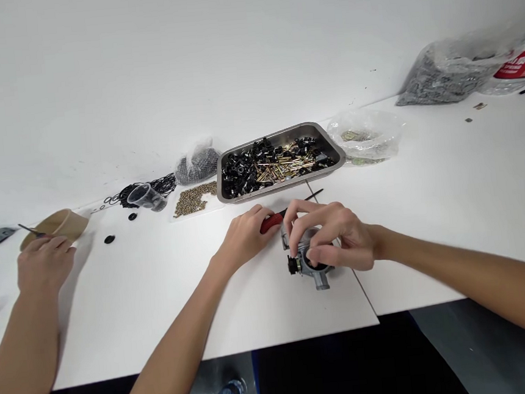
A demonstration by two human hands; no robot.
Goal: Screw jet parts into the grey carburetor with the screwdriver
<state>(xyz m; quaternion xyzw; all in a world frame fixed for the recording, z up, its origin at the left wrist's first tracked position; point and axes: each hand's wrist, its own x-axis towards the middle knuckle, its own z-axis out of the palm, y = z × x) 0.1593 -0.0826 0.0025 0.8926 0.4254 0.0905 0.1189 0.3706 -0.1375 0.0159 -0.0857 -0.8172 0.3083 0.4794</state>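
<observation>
A small grey metal carburettor body (313,267) rests on the white table (161,304) near its front edge. My right hand (334,236) is curled over its top, fingers closed on it. My left hand (245,235) lies just to its left, fingers wrapped round the red handle of a screwdriver (271,222), whose dark shaft points away to the right, toward the steel tray. The screwdriver lies low over the table behind the metal part.
A steel tray (280,135) of black and brass parts sits behind my hands. Left of it are a pile of small brass bits (194,198), a clear cup (146,196), black rings and bags. A co-worker's hand (42,259) holds a thin tool by a paper cup (65,223).
</observation>
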